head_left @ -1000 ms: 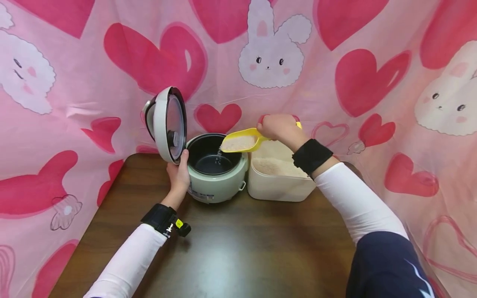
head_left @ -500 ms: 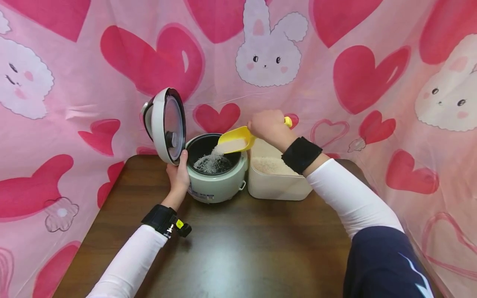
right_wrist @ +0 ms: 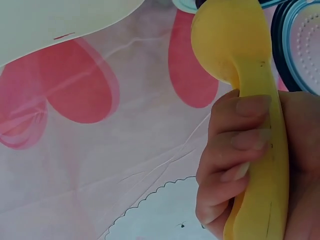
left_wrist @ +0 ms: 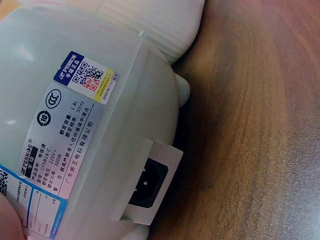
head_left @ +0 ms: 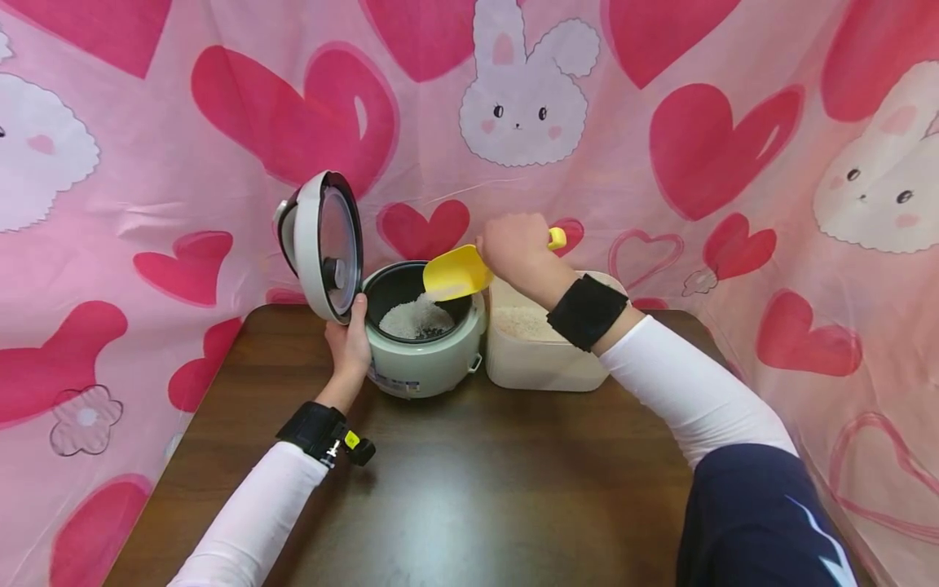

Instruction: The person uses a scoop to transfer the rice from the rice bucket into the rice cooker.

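Observation:
A pale green rice cooker [head_left: 418,367] stands with its lid [head_left: 314,253] raised at the left. White rice [head_left: 407,318] lies heaped in its dark inner pot. My right hand [head_left: 517,249] grips the handle of a yellow scoop [head_left: 455,275], tipped over the pot's right side with a little rice at its lip. In the right wrist view, fingers [right_wrist: 225,145] curl round the handle. My left hand [head_left: 349,350] holds the cooker's left side where the lid's lower edge meets it, thumb up along that edge. The left wrist view shows the cooker's labels [left_wrist: 60,135] and power socket [left_wrist: 149,183].
Right beside the cooker stands a cream container [head_left: 543,369] with rice in it, partly under my right forearm. Both sit toward the back of a brown wooden table [head_left: 455,489]. A pink curtain [head_left: 433,179] with hearts and rabbits hangs close behind.
The scoop has moved left and tipped over with my right hand, and its rice has poured into the pot, where a heap now lies. My left hand has stayed at the cooker.

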Action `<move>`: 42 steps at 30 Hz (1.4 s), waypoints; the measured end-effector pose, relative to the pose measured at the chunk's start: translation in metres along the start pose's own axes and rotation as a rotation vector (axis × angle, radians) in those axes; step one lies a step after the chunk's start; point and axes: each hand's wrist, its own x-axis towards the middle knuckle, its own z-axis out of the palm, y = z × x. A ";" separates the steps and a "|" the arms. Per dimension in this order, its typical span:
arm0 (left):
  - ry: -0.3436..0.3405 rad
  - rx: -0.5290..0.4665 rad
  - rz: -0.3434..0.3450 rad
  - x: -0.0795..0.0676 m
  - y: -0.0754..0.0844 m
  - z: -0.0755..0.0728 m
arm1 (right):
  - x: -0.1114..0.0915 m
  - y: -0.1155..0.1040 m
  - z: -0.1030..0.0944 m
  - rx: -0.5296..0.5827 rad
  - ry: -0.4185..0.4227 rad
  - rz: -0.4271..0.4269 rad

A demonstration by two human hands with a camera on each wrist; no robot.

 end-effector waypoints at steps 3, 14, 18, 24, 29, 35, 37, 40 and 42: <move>-0.003 0.001 0.000 0.001 -0.001 0.000 | -0.002 -0.002 0.001 0.004 0.037 -0.005; 0.006 0.008 0.001 0.001 -0.002 0.003 | -0.001 0.011 0.013 0.051 0.074 -0.014; 0.004 0.005 0.008 0.001 -0.003 0.002 | -0.001 0.021 0.017 0.132 0.019 0.012; 0.004 -0.007 -0.017 0.000 -0.004 0.000 | -0.004 0.051 0.029 0.404 -0.236 0.014; -0.006 -0.003 -0.027 -0.001 -0.007 0.000 | -0.012 0.087 0.049 0.631 -0.379 0.050; -0.001 0.008 -0.027 0.001 -0.009 0.001 | -0.032 0.132 0.070 0.895 -0.472 0.072; 0.004 0.002 -0.027 0.002 -0.008 0.001 | -0.039 0.142 0.074 0.950 -0.495 0.069; 0.005 0.000 -0.031 0.003 -0.008 0.001 | -0.048 0.155 0.079 0.968 -0.495 0.068; 0.000 -0.002 -0.033 0.004 -0.007 0.001 | -0.053 0.162 0.082 0.959 -0.487 0.092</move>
